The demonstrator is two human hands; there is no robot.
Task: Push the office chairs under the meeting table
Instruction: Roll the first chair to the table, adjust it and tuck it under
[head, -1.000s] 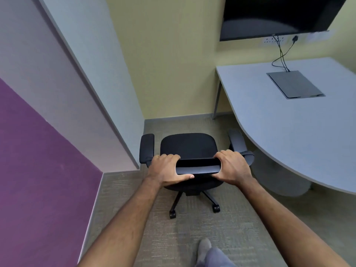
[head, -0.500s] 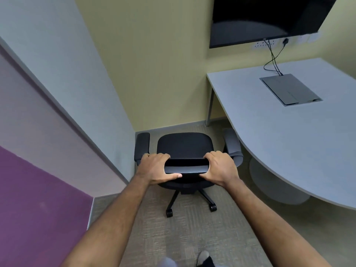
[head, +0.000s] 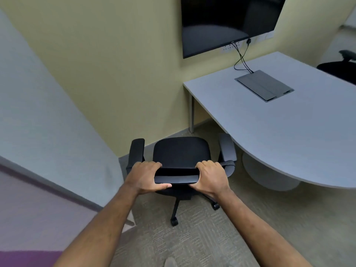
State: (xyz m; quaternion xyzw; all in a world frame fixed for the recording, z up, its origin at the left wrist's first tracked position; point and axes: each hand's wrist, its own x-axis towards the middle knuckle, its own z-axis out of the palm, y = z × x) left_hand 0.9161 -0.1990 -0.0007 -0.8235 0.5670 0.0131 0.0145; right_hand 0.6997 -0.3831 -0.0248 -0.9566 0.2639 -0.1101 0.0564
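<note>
- Office chair [head: 181, 154] is sitting on the carpet [head: 192, 243] in the corner, just beside the rounded edge of the counter [head: 279, 135], not yet under it; seat is facing the yellow wall [head: 115, 64].
- Left hand [head: 146, 177] and right hand [head: 211, 177] are both gripping the top rail of the backrest [head: 176, 178], fingers curled over the front, thumbs along the rear face.
- Handling, my read: it's rolling on casters [head: 174, 221], so light to push but prone to swivel; the frame looks stiff. The top rail is a good hold, since two spread hands are giving steering control.
- In the way: right armrest [head: 227, 149] is touching or just beside the counter edge, can't tell which. It may catch the rim if it's too high to pass under.
- Round pedestal base [head: 269, 176] under the counter is sitting near the chair's path; the wheel legs could hit it.
- Metal leg [head: 191, 114] is standing at the wall end.
- Wall screen [head: 227, 22] with cables [head: 241, 58] running to the counter's cable hatch [head: 264, 85]; well apart, no concern.
- A second chair [head: 341, 68] is showing at the far right edge.
</note>
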